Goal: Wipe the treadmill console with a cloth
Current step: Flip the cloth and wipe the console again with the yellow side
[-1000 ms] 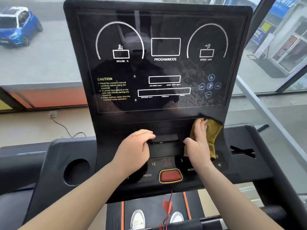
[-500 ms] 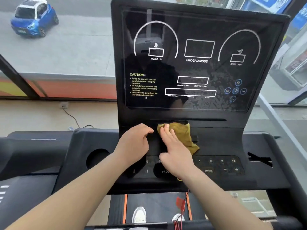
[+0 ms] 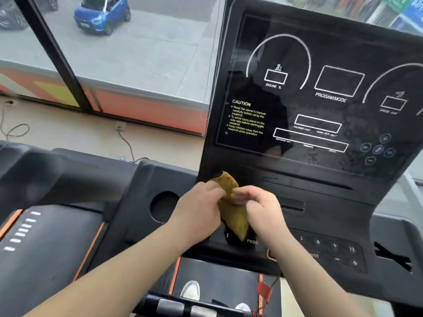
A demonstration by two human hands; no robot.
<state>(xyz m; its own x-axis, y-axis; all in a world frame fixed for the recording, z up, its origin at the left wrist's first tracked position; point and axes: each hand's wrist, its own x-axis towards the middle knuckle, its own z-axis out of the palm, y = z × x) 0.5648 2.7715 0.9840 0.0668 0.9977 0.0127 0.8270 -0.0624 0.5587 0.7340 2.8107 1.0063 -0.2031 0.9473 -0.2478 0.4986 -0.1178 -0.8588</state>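
From the head camera we see both hands meeting on the mustard cloth (image 3: pixel 235 217) at the lower left corner of the treadmill console (image 3: pixel 320 175), just above the button panel (image 3: pixel 325 248). The left hand (image 3: pixel 199 209) curls its fingers (image 3: pixel 215 191) round the cloth's upper fold, and the right hand (image 3: pixel 261 209) pinches it from the other side. Half a second ago the right palm lay flat on the cloth (the left merely rested beside it) further right along the ledge. Now the cloth is bunched between them.

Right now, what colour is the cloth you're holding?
The cloth is mustard yellow, clearest in the head view.
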